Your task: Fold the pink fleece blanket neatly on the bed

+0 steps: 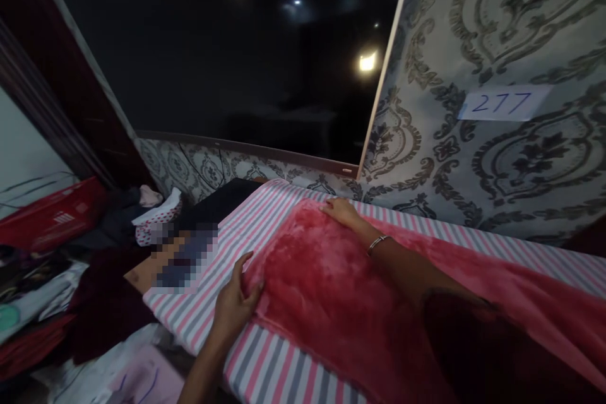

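Observation:
A red plush blanket (303,265) with lighter pink patches lies spread over a pink, grey and white striped cloth (265,360). My left hand (235,300) is at the blanket's near left edge, with thumb and forefinger apart and touching the plush. Across the blanket, my right hand (341,211) rests on its far edge, fingers stretched over the fabric. A metal bracelet (379,244) circles my right wrist. The right forearm and its dark sleeve hide part of the blanket.
A large dark screen (227,63) hangs on the patterned wall (534,158) behind, beside a paper label (504,103) reading 277. Clothes and a red bag (57,214) are heaped at left. A wooden corner (139,271) shows beside the striped cloth.

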Available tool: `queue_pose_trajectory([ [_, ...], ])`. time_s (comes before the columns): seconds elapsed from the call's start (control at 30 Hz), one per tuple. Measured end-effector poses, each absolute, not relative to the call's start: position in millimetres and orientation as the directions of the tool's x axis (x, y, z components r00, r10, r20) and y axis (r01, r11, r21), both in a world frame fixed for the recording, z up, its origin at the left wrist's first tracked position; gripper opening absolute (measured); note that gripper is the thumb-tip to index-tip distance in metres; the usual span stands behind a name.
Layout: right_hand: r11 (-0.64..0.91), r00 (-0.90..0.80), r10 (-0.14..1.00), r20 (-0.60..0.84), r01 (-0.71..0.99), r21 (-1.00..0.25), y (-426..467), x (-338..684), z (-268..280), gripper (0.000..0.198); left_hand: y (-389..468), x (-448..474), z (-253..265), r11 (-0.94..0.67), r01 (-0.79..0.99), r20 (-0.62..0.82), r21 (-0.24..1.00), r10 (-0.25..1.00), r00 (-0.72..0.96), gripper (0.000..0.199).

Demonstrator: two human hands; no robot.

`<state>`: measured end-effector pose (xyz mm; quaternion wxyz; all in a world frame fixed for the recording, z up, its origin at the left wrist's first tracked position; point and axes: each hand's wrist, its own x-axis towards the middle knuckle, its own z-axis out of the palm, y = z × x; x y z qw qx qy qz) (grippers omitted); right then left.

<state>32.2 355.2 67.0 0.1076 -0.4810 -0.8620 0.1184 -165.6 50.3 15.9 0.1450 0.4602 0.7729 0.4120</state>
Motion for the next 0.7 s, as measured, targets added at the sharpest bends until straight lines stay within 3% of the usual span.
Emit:
queue_pose_trajectory([
  [0.2,0.539,-0.523,0.84,0.144,0.774,-0.334,368,12,63,0.026,46,-166,9,0.169,0.592,0.197,0.788,0.841,-0.503,0.07],
  [0.33,0.483,-0.411,0.873,0.262,0.803,-0.35,378,10,56,0.039,47,-166,7,0.186,0.55,0.174,0.814,0.825,-0.537,0.069],
  [0.5,0.491,-0.45,0.871,0.195,0.796,-0.354,388,9,39,0.027,46,-164,16,0.206,0.489,0.11,0.848,0.834,-0.54,0.071],
  [0.7,0.509,-0.505,0.855,0.119,0.772,-0.382,399,23,43,0.035,45,-162,24,0.15,0.533,0.179,0.833,0.838,-0.515,0.072],
])
